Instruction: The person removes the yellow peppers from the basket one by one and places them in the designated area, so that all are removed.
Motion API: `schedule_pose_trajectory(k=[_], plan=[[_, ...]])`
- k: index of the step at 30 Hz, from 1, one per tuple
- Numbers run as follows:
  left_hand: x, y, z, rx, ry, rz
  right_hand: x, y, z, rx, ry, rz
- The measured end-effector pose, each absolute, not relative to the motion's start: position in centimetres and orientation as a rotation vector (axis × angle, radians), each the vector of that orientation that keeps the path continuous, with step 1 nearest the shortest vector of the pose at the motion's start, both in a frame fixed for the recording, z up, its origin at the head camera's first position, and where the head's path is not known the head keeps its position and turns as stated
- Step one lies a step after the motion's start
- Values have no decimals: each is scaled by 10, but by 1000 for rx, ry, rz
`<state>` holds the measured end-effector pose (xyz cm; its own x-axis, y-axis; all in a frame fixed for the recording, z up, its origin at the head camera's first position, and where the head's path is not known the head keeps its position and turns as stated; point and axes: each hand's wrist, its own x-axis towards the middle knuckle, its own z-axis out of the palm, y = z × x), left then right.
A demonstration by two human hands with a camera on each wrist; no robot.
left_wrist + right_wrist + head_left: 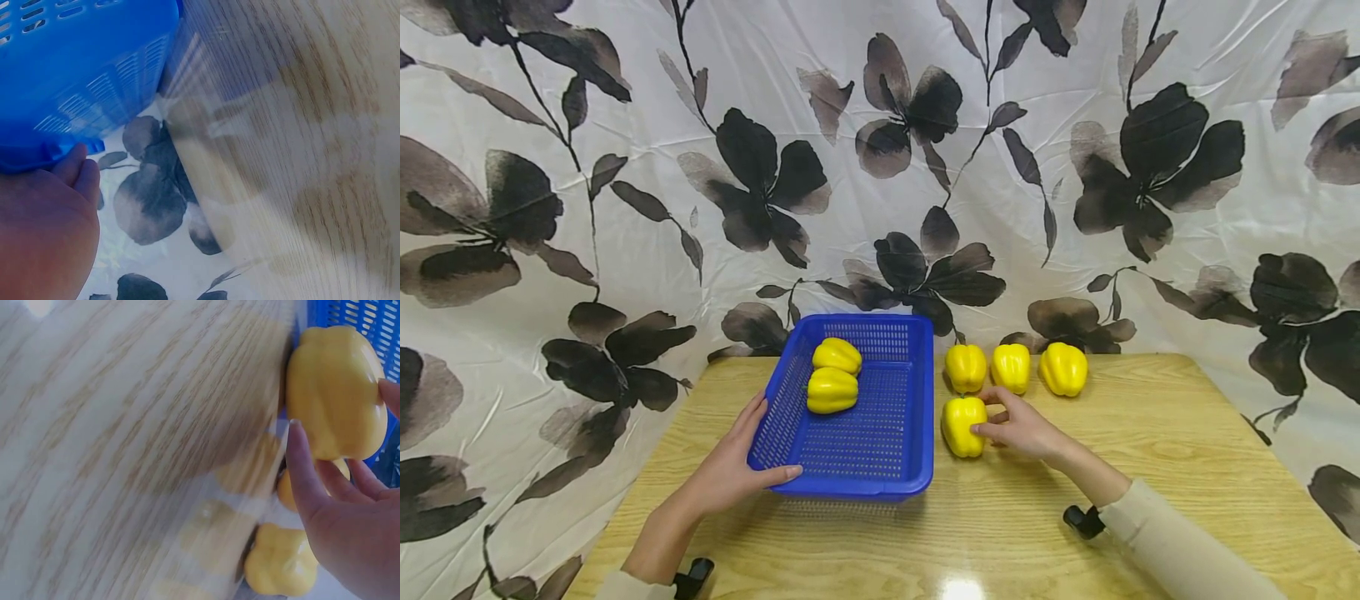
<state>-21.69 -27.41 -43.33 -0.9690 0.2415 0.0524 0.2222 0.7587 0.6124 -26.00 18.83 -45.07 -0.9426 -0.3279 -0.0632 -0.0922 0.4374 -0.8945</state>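
Observation:
A blue plastic basket with slotted walls stands left of centre on the table, two yellow bell peppers lying inside its left half. My left hand grips its near left corner, thumb along the near rim and fingers at the left side; the left wrist view shows fingers at the rim. Just right of the basket, my right hand holds a yellow bell pepper from its right side. In the right wrist view, fingers and thumb are spread around that pepper.
Behind the held pepper, three more yellow bell peppers stand along the table's back: one near the basket, one beside it, another farther right. A floral cloth hangs behind the wooden table.

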Motion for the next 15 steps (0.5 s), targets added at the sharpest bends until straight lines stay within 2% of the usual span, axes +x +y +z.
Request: schedule_pose_trajectory(k=[15], plan=[[-216,-273,-433,380,2913,1021,-262,188,-452,-345,2518,-1481]])
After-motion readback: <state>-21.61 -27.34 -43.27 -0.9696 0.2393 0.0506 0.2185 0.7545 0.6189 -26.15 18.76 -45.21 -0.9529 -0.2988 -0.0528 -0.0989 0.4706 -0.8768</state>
